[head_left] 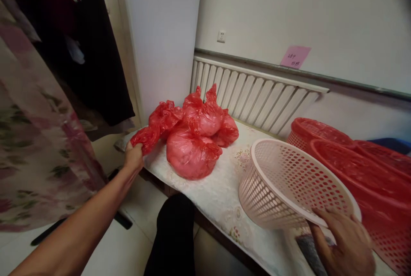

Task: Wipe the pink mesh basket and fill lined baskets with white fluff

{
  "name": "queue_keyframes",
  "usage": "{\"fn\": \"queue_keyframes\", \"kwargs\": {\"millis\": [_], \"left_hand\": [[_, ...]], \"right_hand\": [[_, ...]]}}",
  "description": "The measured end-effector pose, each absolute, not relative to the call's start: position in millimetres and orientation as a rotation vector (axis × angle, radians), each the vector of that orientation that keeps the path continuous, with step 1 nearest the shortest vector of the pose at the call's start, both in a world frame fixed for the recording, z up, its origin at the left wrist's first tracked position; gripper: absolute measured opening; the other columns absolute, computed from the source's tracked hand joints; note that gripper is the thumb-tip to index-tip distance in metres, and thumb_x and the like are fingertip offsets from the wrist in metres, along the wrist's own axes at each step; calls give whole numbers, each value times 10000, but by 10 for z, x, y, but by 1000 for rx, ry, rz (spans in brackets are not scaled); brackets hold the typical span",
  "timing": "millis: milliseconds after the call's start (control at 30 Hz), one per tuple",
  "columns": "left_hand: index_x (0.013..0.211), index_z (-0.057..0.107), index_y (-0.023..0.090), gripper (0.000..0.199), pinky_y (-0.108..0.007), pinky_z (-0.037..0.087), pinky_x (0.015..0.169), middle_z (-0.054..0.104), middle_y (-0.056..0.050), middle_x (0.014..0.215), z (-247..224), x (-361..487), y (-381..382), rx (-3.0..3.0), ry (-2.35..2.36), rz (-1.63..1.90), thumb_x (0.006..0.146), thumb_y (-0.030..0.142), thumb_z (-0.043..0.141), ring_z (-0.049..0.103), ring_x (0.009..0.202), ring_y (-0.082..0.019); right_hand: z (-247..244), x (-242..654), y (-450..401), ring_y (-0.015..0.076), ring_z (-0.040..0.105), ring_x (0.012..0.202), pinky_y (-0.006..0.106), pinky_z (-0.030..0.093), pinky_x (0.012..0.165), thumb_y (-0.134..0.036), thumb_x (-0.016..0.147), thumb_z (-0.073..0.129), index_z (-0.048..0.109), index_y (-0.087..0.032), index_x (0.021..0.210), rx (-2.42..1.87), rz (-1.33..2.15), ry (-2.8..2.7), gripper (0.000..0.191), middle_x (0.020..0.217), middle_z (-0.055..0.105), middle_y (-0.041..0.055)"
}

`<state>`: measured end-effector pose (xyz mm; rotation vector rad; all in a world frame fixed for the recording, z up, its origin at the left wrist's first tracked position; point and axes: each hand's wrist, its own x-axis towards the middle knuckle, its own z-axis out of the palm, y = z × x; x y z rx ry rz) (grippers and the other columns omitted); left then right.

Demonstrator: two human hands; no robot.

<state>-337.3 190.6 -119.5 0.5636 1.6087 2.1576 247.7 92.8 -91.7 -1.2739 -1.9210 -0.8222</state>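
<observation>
1. Left hand (135, 157), toward 8 o'clock: fingers clenched on a crumpled, translucent red plastic bag (148, 139) beside a pile of filled red plastic bags (192, 156) near centre.
2. Right hand (346, 237), 4 o'clock: fingers grasping the near rim of a round, pale pink, perforated plastic basket (257, 199).
3. The worktop (227, 181) wears a whitish, flower-patterned cover; red perforated plastic baskets (388, 231) stand toward 4 o'clock.
4. Room: white ribbed radiator (250, 96) at 1 o'clock, pink paper note (296, 56) at 2, floral fabric (41, 139) at 9.
</observation>
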Motion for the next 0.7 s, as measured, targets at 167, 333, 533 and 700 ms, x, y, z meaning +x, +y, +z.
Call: {"fn": "queue_keyframes", "kwargs": {"millis": [167,333,533,700], "left_hand": [[1140,571,222,461,-265,559,820,685,-21,1102,-643,-2946,1621,779,1295,2237,692,132,512,666,921,-142],[1026,617,222,403,-278,577,784,704,-1,1029,-157,-2406,1356,856,874,2130,642,108,573,679,863,-157],[858,617,201,294,-284,596,781,712,17,809,217,-1902,1166,703,685,1982,619,42,555,703,807,-169],[803,629,180,220,-330,621,767,713,-1,728,266,-1581,1108,519,693,1818,640,71,528,708,746,-185]], "right_hand": [[-878,2443,939,278,609,929,493,412,945,-365,907,509,635,-189,999,-1222,-770,-1909,236,935,671,98],[-752,2457,911,246,593,906,448,394,916,-365,911,524,637,-214,920,-1233,-617,-1945,188,929,667,68],[-638,2483,750,217,563,850,418,397,880,-310,916,522,609,-224,821,-1237,-398,-1910,155,833,638,34],[-535,2481,529,219,581,865,474,397,958,-314,891,575,627,-237,826,-1283,-152,-1961,113,835,643,24]]}}
